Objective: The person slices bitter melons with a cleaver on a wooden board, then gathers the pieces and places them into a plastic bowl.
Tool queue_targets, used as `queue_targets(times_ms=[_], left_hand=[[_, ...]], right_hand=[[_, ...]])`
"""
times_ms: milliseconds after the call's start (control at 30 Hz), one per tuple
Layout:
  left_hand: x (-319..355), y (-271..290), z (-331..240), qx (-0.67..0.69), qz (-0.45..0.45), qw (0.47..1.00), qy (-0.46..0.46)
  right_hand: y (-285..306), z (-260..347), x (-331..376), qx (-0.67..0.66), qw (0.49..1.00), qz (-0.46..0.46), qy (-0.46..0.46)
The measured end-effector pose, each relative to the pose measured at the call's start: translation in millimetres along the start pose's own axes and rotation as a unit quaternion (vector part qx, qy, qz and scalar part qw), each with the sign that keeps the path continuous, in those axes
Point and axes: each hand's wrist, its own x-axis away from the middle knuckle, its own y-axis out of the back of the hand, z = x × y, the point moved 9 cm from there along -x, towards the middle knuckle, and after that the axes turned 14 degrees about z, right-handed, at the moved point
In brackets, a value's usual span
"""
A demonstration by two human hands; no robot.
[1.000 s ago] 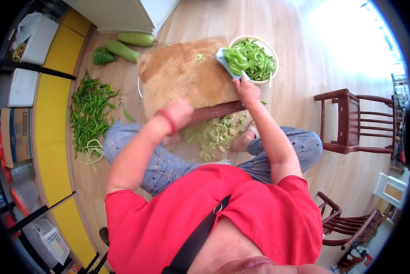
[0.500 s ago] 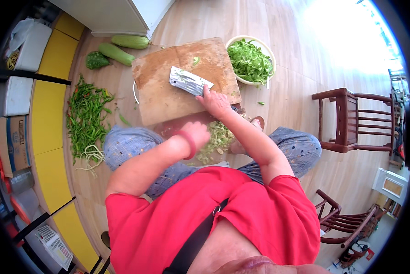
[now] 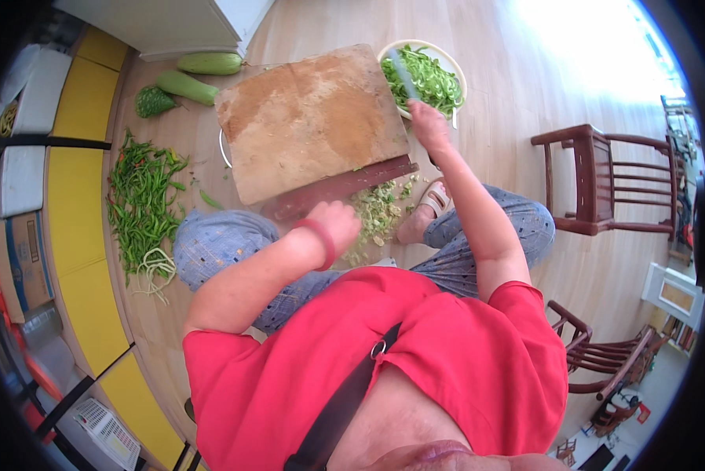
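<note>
My right hand [image 3: 429,129] grips a cleaver [image 3: 402,72], its blade edge-on and slightly blurred over the near left part of a pale bowl [image 3: 463,82]. Sliced green vegetable strips [image 3: 429,81] fill that bowl. Left of it a worn wooden chopping board [image 3: 305,118] lies across a dark red wooden support [image 3: 348,185]. My left hand [image 3: 333,222] is curled closed just off the board's near edge, with a pink band at the wrist. Whatever its fingers may hold is hidden. Chopped pale green scraps [image 3: 378,213] lie on the floor beside it.
Green and red chillies [image 3: 144,196] are spread on the floor at the left, long beans [image 3: 158,271] below them. Two long green gourds [image 3: 188,88] and a dark green one [image 3: 154,102] lie behind. Yellow cabinets [image 3: 74,196] line the left; wooden chairs [image 3: 596,180] stand right.
My right hand has lifted the cleaver off the board and carried it right to the bowl. The small green bits on the board are gone. My left hand stays low near the scraps.
</note>
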Motion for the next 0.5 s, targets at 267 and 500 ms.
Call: queue_targets(times_ms=[267, 500], left_hand=[[0, 3, -2, -0.018, -0.007, 1.000, -0.002], [-13, -4, -4, -0.014, 0.047, 0.999, 0.002]], right_hand=[[-42, 96, 68, 0.061, 0.991, 0.088, 0.074], [-62, 109, 70, 0.043, 0.988, 0.136, 0.052]])
